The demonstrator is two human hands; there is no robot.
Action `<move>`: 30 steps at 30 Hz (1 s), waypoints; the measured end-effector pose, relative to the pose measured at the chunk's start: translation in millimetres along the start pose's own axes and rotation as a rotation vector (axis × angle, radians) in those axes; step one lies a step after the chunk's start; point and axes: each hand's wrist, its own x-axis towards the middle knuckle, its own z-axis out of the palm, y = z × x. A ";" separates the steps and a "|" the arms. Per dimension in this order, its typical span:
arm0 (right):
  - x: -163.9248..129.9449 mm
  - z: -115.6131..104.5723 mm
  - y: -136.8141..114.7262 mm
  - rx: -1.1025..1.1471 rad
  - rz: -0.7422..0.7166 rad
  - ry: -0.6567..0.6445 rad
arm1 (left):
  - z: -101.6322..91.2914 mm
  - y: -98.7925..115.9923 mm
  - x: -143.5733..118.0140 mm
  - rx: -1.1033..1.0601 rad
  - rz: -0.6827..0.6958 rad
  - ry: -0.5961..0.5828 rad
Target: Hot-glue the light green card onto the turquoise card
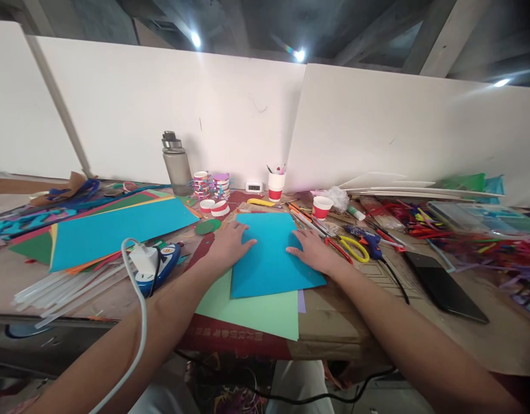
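Note:
A sheet of blue paper (pixel 269 259) lies in front of me on the table. My left hand (pixel 231 244) rests at its left edge, fingers apart and thumb reaching onto the blue. On the opposite edge lies my right hand (pixel 311 248), also with the fingers spread and the thumb on the paper. Neither hand is closed around anything. Under the blue sheet a light green sheet (pixel 256 313) sticks out toward me, with a sliver of purple paper (pixel 302 301) beside it.
Left are stacked coloured sheets (pixel 118 230), a power strip (pixel 164 267) with a white plug, and glue sticks (pixel 70 287). Scissors (pixel 354 248), a glue gun (pixel 371 241) and a phone (pixel 446 287) lie right. Behind stand a bottle (pixel 177 167) and paper cups (pixel 276 185).

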 end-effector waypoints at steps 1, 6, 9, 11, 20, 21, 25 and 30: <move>-0.4 0.6 -2.0 -0.016 0.031 -0.024 | -1.3 0.2 -0.8 0.032 -0.047 -0.006; 1.2 -5.9 -10.8 0.208 0.144 -0.020 | -6.8 3.8 -2.9 0.102 -0.150 -0.085; 6.7 -7.4 -5.0 0.530 0.222 0.005 | -6.7 3.5 -1.9 0.087 -0.146 -0.098; 10.8 -6.2 2.0 0.664 0.277 0.003 | -5.7 1.7 -0.9 0.081 -0.133 -0.100; 19.3 -4.4 14.1 0.338 0.110 0.094 | -4.7 -1.6 1.9 0.099 -0.164 -0.135; 19.9 -3.4 13.9 0.289 0.094 0.097 | -5.3 -1.0 1.8 0.102 -0.172 -0.143; 22.3 1.0 15.1 0.093 0.078 0.156 | -7.4 0.7 0.8 0.101 -0.206 -0.172; 27.0 2.7 16.0 0.073 0.075 0.110 | -8.9 1.1 -0.6 0.094 -0.204 -0.182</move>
